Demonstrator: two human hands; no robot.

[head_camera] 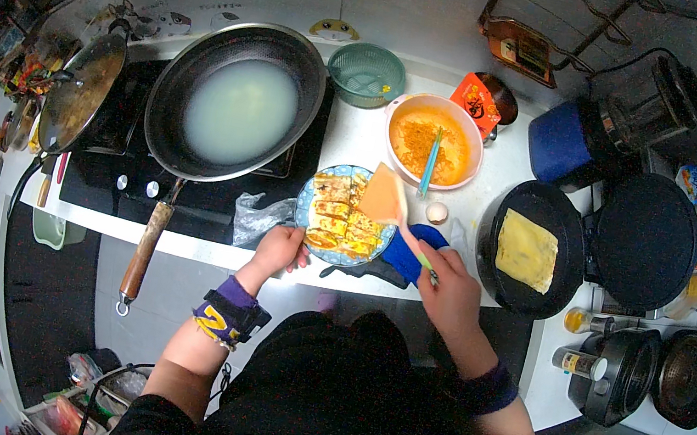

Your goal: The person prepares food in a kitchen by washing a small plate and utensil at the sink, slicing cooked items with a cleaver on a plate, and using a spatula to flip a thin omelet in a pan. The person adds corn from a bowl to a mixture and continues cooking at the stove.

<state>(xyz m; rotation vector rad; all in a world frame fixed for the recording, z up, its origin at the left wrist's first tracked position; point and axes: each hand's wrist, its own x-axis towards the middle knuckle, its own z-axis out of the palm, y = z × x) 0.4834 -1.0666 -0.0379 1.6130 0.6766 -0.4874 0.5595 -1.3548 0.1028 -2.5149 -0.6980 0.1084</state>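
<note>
My left hand (280, 251) grips the lower left rim of a blue-patterned plate (303, 209). On the plate lie several pieces of browned, egg-coated rolled pancake (329, 208). In my right hand (452, 290) is the handle of a spatula (385, 197) with a broad orange-tan blade. The blade hangs over the plate's right side and hides some of the pieces. Under the spatula handle lies a blue cloth (410, 256). Further right, a thin yellow pancake (527, 250) rests flat in a round black electric griddle (485, 276), whose lid (646, 242) is swung back.
A wok (164, 115) with cloudy liquid stands on the black hob (95, 187), its wooden handle (145, 251) jutting past the counter edge. Behind the plate are a pink bowl (473, 169) with orange filling and chopsticks, an eggshell (437, 213) and a green basket (368, 74).
</note>
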